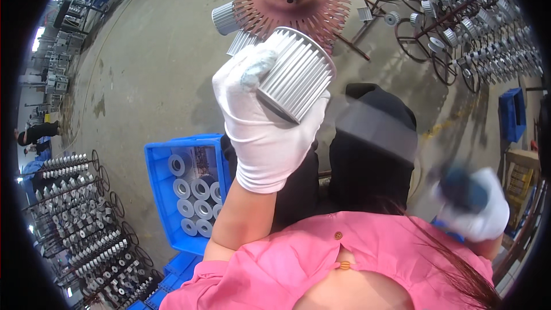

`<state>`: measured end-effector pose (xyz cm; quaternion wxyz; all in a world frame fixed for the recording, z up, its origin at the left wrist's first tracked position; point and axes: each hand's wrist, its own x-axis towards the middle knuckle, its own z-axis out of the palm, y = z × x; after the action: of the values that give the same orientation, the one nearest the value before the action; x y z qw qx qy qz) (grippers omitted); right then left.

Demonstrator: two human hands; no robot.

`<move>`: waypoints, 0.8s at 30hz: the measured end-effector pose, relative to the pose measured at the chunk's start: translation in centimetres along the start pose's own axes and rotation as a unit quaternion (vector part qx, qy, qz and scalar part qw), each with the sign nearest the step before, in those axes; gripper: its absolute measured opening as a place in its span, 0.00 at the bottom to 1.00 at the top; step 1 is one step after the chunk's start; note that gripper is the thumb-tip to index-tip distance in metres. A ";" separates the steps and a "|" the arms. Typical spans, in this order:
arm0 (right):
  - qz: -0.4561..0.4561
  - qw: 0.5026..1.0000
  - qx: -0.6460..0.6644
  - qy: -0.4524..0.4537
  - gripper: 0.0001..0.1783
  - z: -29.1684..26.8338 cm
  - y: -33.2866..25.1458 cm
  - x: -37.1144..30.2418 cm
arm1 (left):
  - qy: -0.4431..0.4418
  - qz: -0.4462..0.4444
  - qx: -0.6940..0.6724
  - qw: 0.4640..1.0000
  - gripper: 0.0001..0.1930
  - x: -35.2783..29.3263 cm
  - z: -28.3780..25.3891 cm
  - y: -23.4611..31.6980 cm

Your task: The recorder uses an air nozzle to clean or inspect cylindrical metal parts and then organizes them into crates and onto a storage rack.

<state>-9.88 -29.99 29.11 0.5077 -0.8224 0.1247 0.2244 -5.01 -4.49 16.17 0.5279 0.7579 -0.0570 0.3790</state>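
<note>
My left hand (255,138), in a white glove with a bluish-grey smudge at the thumb, is closed round a silver toothed pulley (299,74). The pulley is tilted, its long straight teeth turned up and its flanged rim at the upper right. Off to the right, my right hand (488,212), also white-gloved, is smeared by motion. A dark rounded patch (462,186) shows at its fingers; whether that is a held thing or part of the glove is not clear. Over my dark-clad knee lies a pale, see-through blurred strip (376,129) I cannot make out.
A rust-red slotted disc stand (252,0) ahead carries several toothed pulleys (225,18). At my left, a blue crate (163,195) holds flanged round parts. Racks of metal parts (459,40) rise at the far right and more racks (86,212) at the left. A blue bin (512,115) stands right.
</note>
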 end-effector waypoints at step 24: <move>0.037 0.995 0.072 0.054 0.16 -0.2 -0.3 0.0 | -0.021 0.120 0.133 0.984 0.33 0.3 -0.6 0.4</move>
<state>-9.72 -30.04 29.40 0.5496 -0.7893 0.1984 0.1887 -5.32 -4.07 16.76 0.3718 0.8166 -0.1080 0.4281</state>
